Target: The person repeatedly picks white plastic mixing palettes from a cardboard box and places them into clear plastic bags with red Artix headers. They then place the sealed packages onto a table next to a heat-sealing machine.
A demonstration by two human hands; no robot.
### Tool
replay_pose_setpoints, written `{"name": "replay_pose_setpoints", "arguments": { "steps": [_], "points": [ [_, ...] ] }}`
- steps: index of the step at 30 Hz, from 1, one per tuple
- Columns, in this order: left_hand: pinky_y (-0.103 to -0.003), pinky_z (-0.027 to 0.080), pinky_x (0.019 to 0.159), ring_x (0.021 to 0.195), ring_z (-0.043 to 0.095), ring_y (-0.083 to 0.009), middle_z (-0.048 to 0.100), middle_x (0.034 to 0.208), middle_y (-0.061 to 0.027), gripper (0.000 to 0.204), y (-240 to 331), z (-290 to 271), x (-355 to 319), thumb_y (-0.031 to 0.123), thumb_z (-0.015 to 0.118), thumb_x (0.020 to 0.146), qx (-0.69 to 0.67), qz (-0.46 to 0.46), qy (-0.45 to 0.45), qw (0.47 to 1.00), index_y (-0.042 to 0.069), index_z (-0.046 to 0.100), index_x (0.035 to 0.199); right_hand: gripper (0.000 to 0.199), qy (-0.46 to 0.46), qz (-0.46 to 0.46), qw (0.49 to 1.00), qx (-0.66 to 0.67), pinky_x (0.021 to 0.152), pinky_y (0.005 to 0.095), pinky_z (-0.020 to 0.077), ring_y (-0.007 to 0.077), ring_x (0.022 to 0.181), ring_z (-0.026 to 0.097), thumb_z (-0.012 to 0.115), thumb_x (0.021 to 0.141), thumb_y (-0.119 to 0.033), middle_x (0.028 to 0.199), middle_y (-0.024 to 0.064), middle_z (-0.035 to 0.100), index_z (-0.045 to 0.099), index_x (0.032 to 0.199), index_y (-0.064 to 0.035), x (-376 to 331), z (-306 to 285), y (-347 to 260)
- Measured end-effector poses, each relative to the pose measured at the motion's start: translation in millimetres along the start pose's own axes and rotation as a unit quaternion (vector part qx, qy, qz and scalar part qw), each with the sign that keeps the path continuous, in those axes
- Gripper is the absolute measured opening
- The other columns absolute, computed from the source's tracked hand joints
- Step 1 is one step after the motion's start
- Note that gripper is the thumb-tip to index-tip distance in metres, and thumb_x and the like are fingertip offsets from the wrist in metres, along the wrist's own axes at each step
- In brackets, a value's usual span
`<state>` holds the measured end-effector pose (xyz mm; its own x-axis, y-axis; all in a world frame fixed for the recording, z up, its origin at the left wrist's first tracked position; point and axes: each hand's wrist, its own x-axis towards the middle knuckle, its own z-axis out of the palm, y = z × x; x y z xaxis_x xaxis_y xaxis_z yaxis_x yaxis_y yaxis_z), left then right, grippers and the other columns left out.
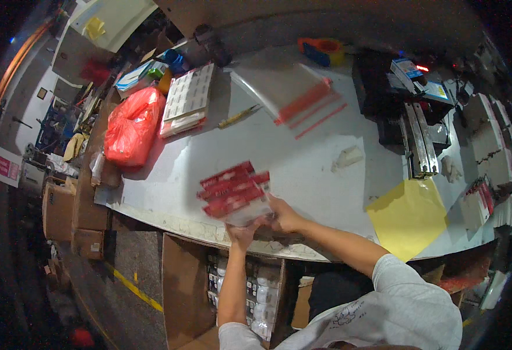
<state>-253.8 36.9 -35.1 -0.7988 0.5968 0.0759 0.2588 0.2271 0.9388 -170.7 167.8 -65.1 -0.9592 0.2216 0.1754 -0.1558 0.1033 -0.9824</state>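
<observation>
Several red-and-white flat packets (232,191) were already gathered, grasped by the left hand (243,231) and right hand (282,216) over the worktable's (305,169) near side; their edges were not yet even, and the far clear plastic bags (280,84) lay untouched.

Beyond the red-and-white packets (235,189) held in my left hand (242,232) and right hand (285,217), bare room opens across the middle of the worktop (302,169). Toward its left edge, the bulging red bag (132,131) and the white stack (189,93) block me. Toward the right edge, metal rails (420,143) stand in my way; I could pass over the flat yellow sheet (410,216) at the front edge.
</observation>
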Motion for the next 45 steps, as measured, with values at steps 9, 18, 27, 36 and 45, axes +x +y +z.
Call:
{"name": "replay_pose_setpoints", "arguments": {
  "steps": [9, 18, 27, 36, 45],
  "points": [
    [-0.043, 0.043, 0.089, 0.107, 0.052, -0.0378, 0.051, 0.116, -0.0261, 0.106, 36.8, -129.2, 75.3, 0.041, 0.083, 0.054, 0.42, -0.051, 0.045, 0.905, -0.002, 0.029, 0.134, 0.067, 0.071, 0.079, 0.989, -0.107, 0.092, 0.0386, 0.0402, 0.0271, 0.108, 0.055, 0.07, 0.076, -0.022, 0.114, 0.0176, 0.054, 0.035, 0.131, -0.0032, -43.8, -2.6, -34.3],
    [-0.043, 0.043, 0.089, 0.107, 0.05, -0.0383, 0.049, 0.117, -0.0247, 0.113, 22.1, -132.6, 100.7, 0.042, 0.085, 0.046, 0.443, -0.067, -0.006, 0.894, -0.001, 0.029, 0.134, 0.047, 0.036, 0.027, 0.983, -0.18, 0.089, 0.0404, 0.0376, 0.0276, 0.103, 0.055, 0.061, 0.08, -0.016, 0.11, 0.0124, 0.056, 0.044, 0.123, -0.0064, -79.0, -11.0, -33.5],
    [-0.038, 0.038, 0.097, 0.118, 0.044, -0.0262, 0.039, 0.133, -0.0183, 0.104, -26.7, -162.8, 123.9, 0.029, 0.083, 0.058, 0.302, -0.112, -0.055, 0.945, -0.001, 0.023, 0.138, 0.032, 0.123, -0.008, 0.992, -0.015, 0.082, 0.0415, 0.0423, 0.0294, 0.086, 0.059, 0.057, 0.084, -0.02, 0.095, 0.0123, 0.061, 0.053, 0.114, -0.008, -103.3, -12.4, -38.2],
    [-0.037, 0.041, 0.094, 0.112, 0.049, -0.0253, 0.046, 0.125, -0.0177, 0.077, 19.3, 99.7, 63.3, 0.025, 0.073, 0.068, 0.331, 0.168, -0.221, 0.902, -0.001, 0.033, 0.129, 0.023, 0.333, 0.006, 0.925, -0.185, 0.073, 0.0349, 0.0424, 0.0208, 0.081, 0.057, 0.057, 0.086, -0.02, 0.087, 0.0013, 0.062, 0.058, 0.106, -0.0093, -272.1, -69.3, -96.8],
    [-0.035, 0.044, 0.091, 0.106, 0.053, -0.0243, 0.053, 0.117, -0.017, 0.051, 65.5, 237.0, -107.8, 0.021, 0.064, 0.079, 0.363, 0.264, -0.348, 0.823, -0.002, 0.044, 0.119, 0.02, 0.832, 0.262, 0.466, -0.15, 0.062, 0.0333, 0.0495, 0.0185, 0.067, 0.063, 0.054, 0.089, -0.023, 0.073, 0.0094, 0.064, 0.063, 0.087, -0.005, -615.7, -42.2, -99.1]
  ]
}}
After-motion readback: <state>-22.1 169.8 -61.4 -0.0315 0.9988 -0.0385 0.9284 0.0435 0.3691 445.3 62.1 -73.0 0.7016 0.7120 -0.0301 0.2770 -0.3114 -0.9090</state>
